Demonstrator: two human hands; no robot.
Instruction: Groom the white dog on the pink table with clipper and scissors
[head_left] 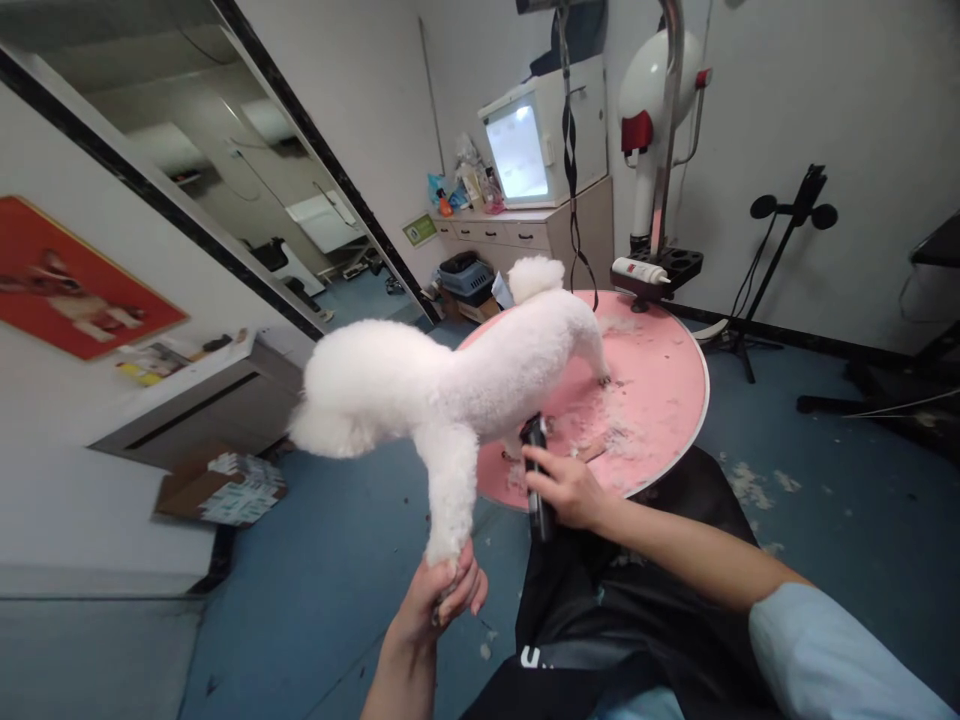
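Round pink table (671,370): cut hair lies over its top. Drawer unit (529,237): dark handles; drawer contents cannot be seen. Black apron (600,600): a white letter shows, "n" or "u", with adjoining marks too faint to read. White cabinet (585,120) on the drawer unit: front panel lit, interior not discernible; assorted bottles, one with an orange top (445,204), stand beside it.

White dog (499,370): hindquarters over the table, hind paws on its surface, head and chest projecting past the rim. Red poster (86,275) on the left wall: picture of a dog. Cardboard box (180,492) on the floor: open, holding packs (244,490) printed white and green, print illegible. Blue pet carrier (466,280) near the drawer unit: contents not visible. Black holder (682,264) above the table's far edge: round holes, a white tube (640,270) lying on it, its red label unreadable. Green sign (419,231): wording too small to read.

Left hand (450,590): closed around the lower end of the dog's foreleg. Right hand (566,488): fingers curled about a black clipper (538,505), held upright, head just beside the dog's underside.
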